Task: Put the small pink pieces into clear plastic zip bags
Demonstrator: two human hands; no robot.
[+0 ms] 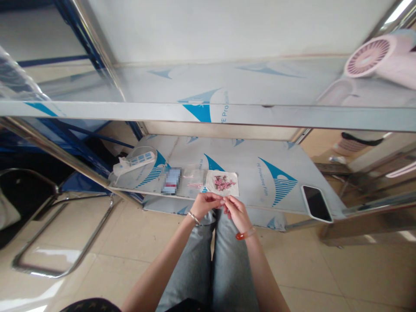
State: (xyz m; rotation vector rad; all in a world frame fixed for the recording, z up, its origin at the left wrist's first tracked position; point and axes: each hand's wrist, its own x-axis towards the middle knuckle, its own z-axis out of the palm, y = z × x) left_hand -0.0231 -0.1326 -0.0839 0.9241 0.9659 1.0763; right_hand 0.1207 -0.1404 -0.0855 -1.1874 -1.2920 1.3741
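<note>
My left hand (pixel 206 204) and my right hand (pixel 235 210) meet fingertip to fingertip above my knees, at the shelf's front edge. Both are closed in a pinch; whatever lies between the fingers is too small to make out. Just beyond them, a white paper sheet (pixel 235 191) carries a pile of pink and dark red beads (pixel 223 183). Left of the paper lie small clear plastic bags (pixel 194 173) with thin pink pieces (pixel 195 185) by them. A silver bangle circles my left wrist, and an orange-red one my right.
On the lower metal shelf (pixel 247 162) lie a blurred-out flat item (pixel 171 181), a white power strip (pixel 139 160) at the left and a phone (pixel 316 203) at the right edge. The upper shelf (pixel 146 109) bears a pink fan-like device (pixel 373 56). A metal-framed chair (pixel 61 273) stands left.
</note>
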